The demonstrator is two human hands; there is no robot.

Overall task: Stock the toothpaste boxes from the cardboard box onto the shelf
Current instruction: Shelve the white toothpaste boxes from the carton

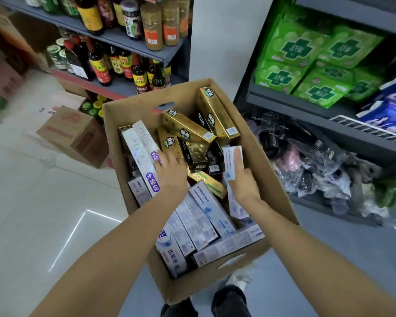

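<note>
Head view looks down into an open cardboard box [270, 177] at frame centre, heaped with toothpaste boxes: gold ones [188, 125] toward the upper part, white and blue ones [199, 216] lower down. Reaching in, the left hand [170, 171] lies spread with relaxed fingers over a long white box with purple print [144, 154] at the heap's left side, grasping nothing that can be seen. Beside it, the right hand [244, 181] grips a small white and blue box [232, 160], its index finger laid along the face. At upper left stands a shelf of sauce bottles [101, 62]; at right, a shelf [306, 106] carries green packs [306, 65]. Another carton [76, 136] sits on open floor at left.
</note>
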